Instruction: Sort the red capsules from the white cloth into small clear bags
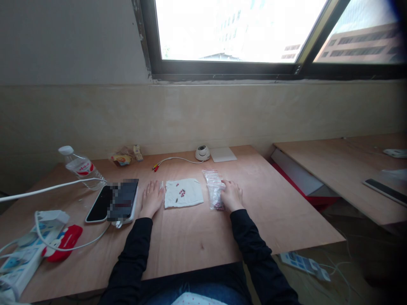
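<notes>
My left hand [153, 198] lies flat on the desk, fingers stretched out, just left of a white folded cloth [195, 195]. A sliver of clear plastic shows by its fingertips. Several small reddish pieces [182, 193], too small to name, are scattered on the cloth. To the right of the cloth, clear plastic zip bags [212, 180] lie in an overlapping row, with some dark pink bits in the nearest one. My right hand [232, 195] is at their right edge, its fingers bent and closed on a plastic bag; the fingertips are partly hidden.
A white dome camera [202, 153] with a cable and a white flat square [223, 154] sit at the back. On the left are a water bottle [84, 167], a snack packet [122, 157], two phones [98, 205], a power strip [23, 258] and a red case [67, 243].
</notes>
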Demonstrator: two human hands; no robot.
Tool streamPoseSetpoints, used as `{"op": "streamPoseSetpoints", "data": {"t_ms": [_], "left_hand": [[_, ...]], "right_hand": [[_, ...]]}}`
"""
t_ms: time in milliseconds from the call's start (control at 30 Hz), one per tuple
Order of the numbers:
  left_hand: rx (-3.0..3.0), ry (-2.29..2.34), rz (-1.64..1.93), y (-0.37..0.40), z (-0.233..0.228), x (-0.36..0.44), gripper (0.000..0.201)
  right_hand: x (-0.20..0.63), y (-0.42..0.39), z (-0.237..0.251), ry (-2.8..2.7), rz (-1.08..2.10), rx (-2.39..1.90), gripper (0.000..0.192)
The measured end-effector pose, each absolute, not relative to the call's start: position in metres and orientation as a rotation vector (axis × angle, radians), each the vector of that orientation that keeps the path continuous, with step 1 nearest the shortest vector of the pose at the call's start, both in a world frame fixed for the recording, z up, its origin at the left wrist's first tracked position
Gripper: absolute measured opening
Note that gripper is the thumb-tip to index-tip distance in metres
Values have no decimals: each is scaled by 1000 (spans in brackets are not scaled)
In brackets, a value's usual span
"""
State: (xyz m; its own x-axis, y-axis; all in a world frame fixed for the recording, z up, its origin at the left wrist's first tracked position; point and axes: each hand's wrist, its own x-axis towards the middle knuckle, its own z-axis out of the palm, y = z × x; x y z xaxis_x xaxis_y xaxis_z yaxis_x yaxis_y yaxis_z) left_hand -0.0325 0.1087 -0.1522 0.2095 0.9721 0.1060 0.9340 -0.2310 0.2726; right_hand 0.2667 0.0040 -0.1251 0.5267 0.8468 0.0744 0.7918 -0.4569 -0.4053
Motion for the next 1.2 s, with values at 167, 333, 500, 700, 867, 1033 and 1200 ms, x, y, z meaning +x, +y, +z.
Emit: {"op": "streamPoseSetpoints", "data": {"t_ms": [167, 333, 500, 700, 867, 1033, 1200], "left_hand": [[2307, 1791, 535, 112, -149, -38, 51], [2276, 1751, 708, 107, -141, -39, 48], [2188, 1713, 847, 94, -134, -34, 45], [1922, 1523, 1063, 59, -111, -15, 33], [1774, 1181, 871, 8, -82, 14, 32], [1700, 860, 664, -27, -62, 36, 40], [1597, 749, 640, -31, -62, 41, 38]], "right_hand": [[268, 2, -126, -1311, 196, -2373, 31], [271, -1, -123, -1292, 235, -2334, 19], [284, -11, -116, -1257, 377, -2240, 10], [290, -31, -101, -1376, 728, -1967, 14], [268, -51, -77, -1303, 1161, -1474, 28], [231, -63, -62, -1246, 1362, -1235, 32], [204, -64, -67, -1211, 1489, -1101, 33]]}}
